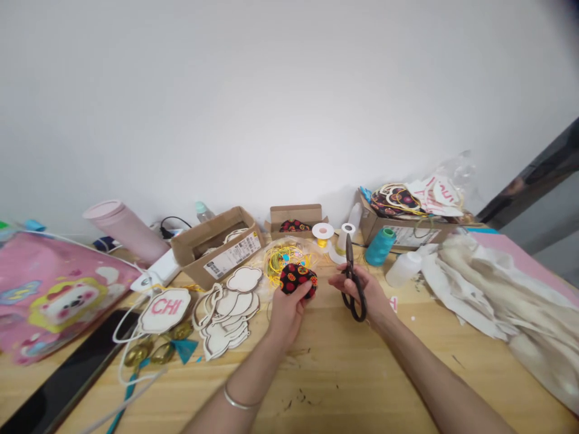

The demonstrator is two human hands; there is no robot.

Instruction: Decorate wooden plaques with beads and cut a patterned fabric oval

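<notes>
One dark patterned fabric piece [295, 277], seemingly light, soft and best taken by its edge, is pinched in the left hand [288, 310] above the table [344, 374], while the right hand [373, 293] grasps black scissors [350, 265].

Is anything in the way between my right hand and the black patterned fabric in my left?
Nothing visible stands between your right hand, holding the scissors, and the black patterned fabric; the wooden tabletop shows in the gap.
</notes>
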